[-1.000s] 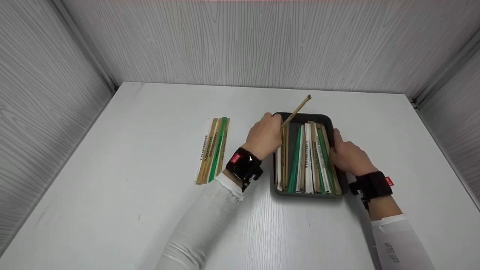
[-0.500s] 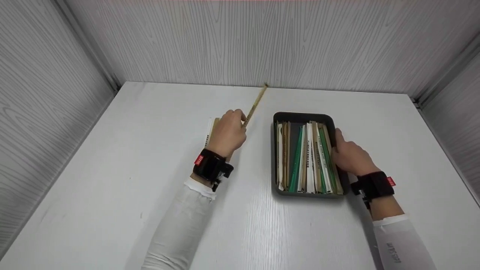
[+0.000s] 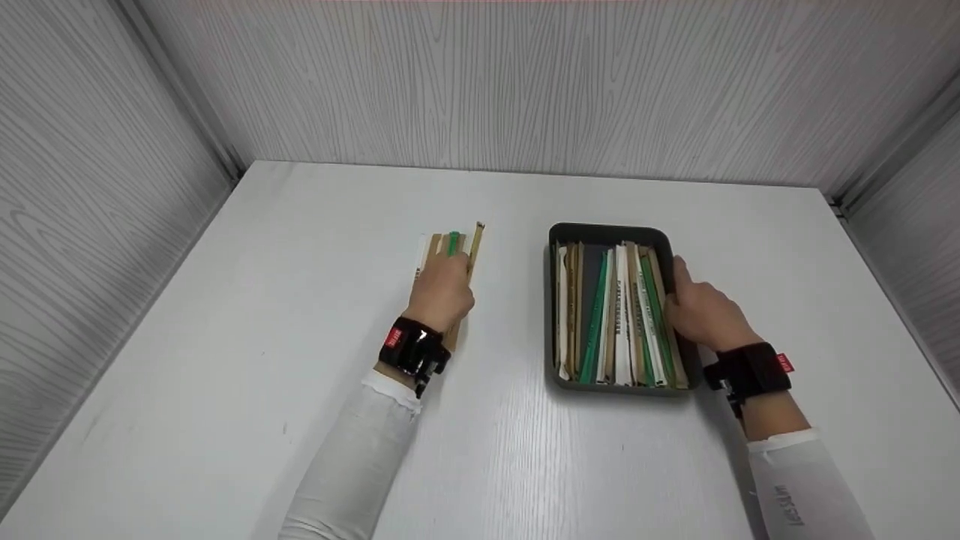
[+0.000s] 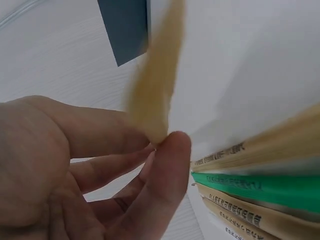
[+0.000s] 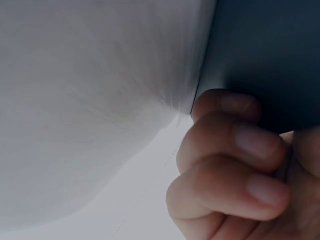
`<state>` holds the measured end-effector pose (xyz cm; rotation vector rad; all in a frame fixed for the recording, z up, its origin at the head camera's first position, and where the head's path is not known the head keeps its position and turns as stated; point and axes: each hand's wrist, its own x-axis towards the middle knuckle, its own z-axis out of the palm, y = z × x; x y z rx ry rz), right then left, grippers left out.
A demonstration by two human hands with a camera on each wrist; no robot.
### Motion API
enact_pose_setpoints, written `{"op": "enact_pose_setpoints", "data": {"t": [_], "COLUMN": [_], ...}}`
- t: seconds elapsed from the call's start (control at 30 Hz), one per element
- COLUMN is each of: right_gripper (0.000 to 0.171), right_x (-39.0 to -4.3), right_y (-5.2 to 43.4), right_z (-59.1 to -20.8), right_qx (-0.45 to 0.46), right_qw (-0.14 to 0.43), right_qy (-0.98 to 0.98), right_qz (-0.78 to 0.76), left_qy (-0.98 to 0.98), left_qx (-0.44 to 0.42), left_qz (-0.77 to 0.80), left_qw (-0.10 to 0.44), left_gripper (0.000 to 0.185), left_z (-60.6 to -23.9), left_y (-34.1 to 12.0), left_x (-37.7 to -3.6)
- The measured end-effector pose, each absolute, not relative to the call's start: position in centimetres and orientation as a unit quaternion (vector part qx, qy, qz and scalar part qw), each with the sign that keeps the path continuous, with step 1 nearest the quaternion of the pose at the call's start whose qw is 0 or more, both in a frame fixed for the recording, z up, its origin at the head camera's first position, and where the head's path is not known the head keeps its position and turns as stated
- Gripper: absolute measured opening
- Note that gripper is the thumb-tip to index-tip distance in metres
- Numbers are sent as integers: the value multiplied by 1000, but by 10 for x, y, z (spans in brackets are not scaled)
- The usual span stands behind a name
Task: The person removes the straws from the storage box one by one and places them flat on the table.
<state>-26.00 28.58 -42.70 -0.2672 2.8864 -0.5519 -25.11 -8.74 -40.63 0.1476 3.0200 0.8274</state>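
My left hand (image 3: 441, 291) is over a flat row of thin paper-wrapped sticks (image 3: 433, 244) on the table. It pinches one brown paper-wrapped stick (image 4: 159, 75) between thumb and fingertips, at the right side of the row. Brown, green and white wrappers with dark printing fan out beside the fingers in the left wrist view. Further right lies a dark grey rectangular tray (image 3: 622, 391) with more wrapped sticks (image 3: 621, 315) lying lengthwise in it. My right hand (image 3: 703, 313) grips the tray's right wall; its curled fingers (image 5: 230, 145) show against the dark side.
The white table (image 3: 495, 457) carries the row on the left and the tray on the right. Pale wood-grain panels (image 3: 480, 90) stand behind and on both sides. Inside the tray, a strip of bare floor (image 3: 595, 262) shows between two groups of sticks.
My left hand has moved left from the tray to the loose row, bringing the brown paper-wrapped stick down along the row's right side. The right hand has stayed at the tray.
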Motion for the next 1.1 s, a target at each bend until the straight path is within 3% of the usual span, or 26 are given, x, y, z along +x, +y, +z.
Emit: {"op": "enact_pose_setpoints", "data": {"t": [1.1], "right_gripper": [69], "right_x": [-262], "right_y": [288], "right_z": [-428], "right_qx": [-96], "right_qw": [94], "right_qy": [974], "right_qz": [-180], "left_qy": [985], "left_qx": [41], "left_qz": [170], "left_qw": [-6], "left_gripper": [16], "left_z": [-425], "left_y": [-85], "left_x": [-244]}}
